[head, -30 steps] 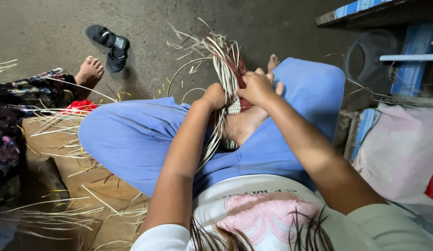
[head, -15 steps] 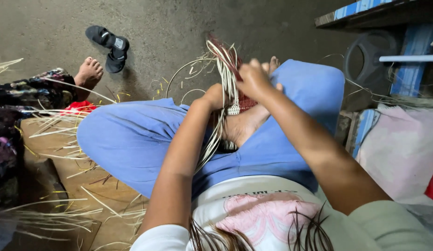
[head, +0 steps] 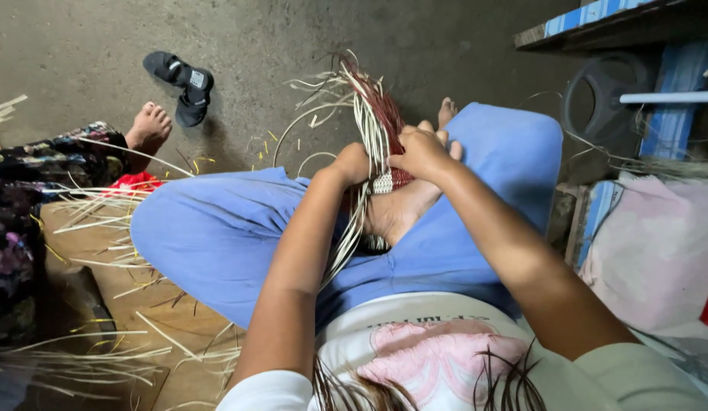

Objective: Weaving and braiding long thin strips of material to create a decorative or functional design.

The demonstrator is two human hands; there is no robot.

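Right hand (head: 424, 152) fingers pinch pale and red strands at the top edge of the small woven piece (head: 389, 181); left hand (head: 352, 162) fingers curl tight around the same strand bundle (head: 371, 114) just left of it. Woven piece sits between both hands, over the person's bare foot (head: 396, 209), on crossed blue-trousered legs (head: 217, 228). Loose strand ends fan up and away from the woven piece. Step looks like mid-weave, tucking a strand; next move likely needs a firm left hold while the right threads one strand across. Far left of the woven piece: black sandal (head: 180, 81) on the floor, another person's foot (head: 148, 125), scattered pale strips (head: 95, 209).
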